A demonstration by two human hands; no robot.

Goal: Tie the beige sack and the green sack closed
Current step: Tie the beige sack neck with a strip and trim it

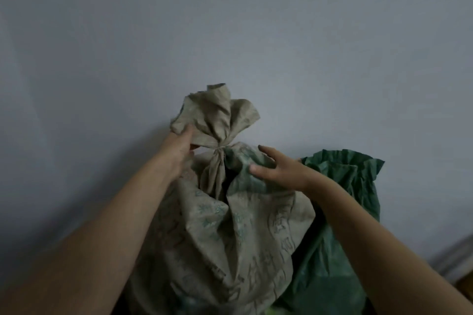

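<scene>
The beige sack [217,233] stands in the lower middle, printed with faded green marks. Its neck is cinched at a narrow point [218,148], and the loose top [217,115] fans out above that. My left hand [179,147] holds the left flap of the gathered top from below. My right hand [275,169] rests on the sack's right shoulder with fingers spread, pinching a fold of cloth. The green sack [343,212] stands just right of the beige one, behind my right forearm, and its mouth [343,161] gapes wide.
A plain pale blue-grey wall [230,33] fills the background right behind both sacks. At the lower right edge a pale skirting strip [455,256] and a bit of brown floor show.
</scene>
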